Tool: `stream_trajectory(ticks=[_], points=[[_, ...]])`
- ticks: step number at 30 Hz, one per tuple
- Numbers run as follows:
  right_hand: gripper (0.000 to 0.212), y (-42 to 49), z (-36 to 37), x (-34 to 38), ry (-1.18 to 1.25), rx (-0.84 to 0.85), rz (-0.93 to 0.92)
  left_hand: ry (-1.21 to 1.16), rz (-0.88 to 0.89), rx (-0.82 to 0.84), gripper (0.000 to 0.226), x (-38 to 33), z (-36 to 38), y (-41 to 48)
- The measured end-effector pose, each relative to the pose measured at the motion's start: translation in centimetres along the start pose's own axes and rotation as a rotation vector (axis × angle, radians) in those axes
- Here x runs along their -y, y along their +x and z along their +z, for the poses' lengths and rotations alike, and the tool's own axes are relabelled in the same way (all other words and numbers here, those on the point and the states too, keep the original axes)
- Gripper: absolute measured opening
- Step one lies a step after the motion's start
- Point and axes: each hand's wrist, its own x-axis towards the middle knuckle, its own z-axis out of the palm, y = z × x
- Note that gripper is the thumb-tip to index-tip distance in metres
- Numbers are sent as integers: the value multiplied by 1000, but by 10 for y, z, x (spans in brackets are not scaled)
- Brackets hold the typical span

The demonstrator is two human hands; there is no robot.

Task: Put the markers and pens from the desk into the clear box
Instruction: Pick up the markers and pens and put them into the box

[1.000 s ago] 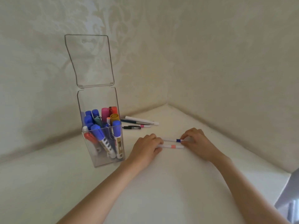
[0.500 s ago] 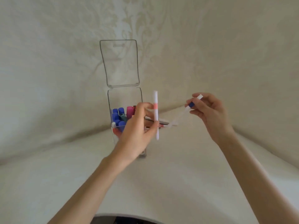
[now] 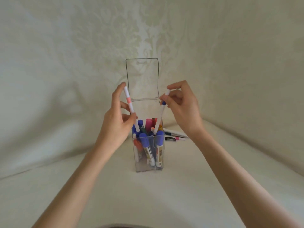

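The clear box (image 3: 148, 167) stands upright at the middle of the desk, its hinged lid (image 3: 142, 76) raised. Several markers with blue, pink and orange caps stand inside. My left hand (image 3: 117, 120) holds a thin white pen with a pink band (image 3: 129, 101), its lower tip dipping into the box's left side. My right hand (image 3: 182, 107) grips a thin white pen with a blue band (image 3: 160, 115), angled down with its tip among the markers on the right side.
A few loose pens (image 3: 175, 134) lie on the desk behind and right of the box, partly hidden by my right wrist. Pale patterned walls meet in a corner close behind the box. The desk surface is white.
Both hands picked the two thin pens off the desk, lifted them and brought them over the box; the pens' tips now reach into the opening. The camera view swung to centre the box.
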Motion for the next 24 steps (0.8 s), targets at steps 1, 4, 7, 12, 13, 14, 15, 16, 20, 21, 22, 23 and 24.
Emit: stream_trajectory(ticks=[1,4,7,12,13,14,15,16,20,21,22,23,24], points=[[19,-2,1,-3,-29,28,15,24,-3,-5,78,3,1,-2],[15,-9,4,-10,-162,168,40,83,17,1,69,8,4,-7],[11,-16,6,-18,-306,260,30,142,45,43,52,8,8,-11],[9,-22,4,-32,-516,285,-61,264,108,104,20,16,12,-18],[13,-23,3,-35,-558,306,-102,300,128,118,19,19,13,-20],[18,-25,2,-39,-588,337,-141,345,149,140,22,21,14,-22],[25,-27,1,-42,-616,372,-175,392,169,167,25,22,14,-24],[34,-30,0,-45,-643,398,-204,427,190,193,28,22,15,-27],[52,-38,-3,-44,-712,420,-214,484,221,218,31,24,17,-28],[53,-38,-3,-42,-719,438,-203,491,210,225,30,24,16,-27],[53,-38,-5,-40,-706,459,-186,497,206,230,28,22,16,-26],[51,-37,-8,-39,-673,472,-164,497,212,226,27,21,16,-25],[45,-37,-12,-39,-626,468,-143,492,230,211,30,18,15,-25]])
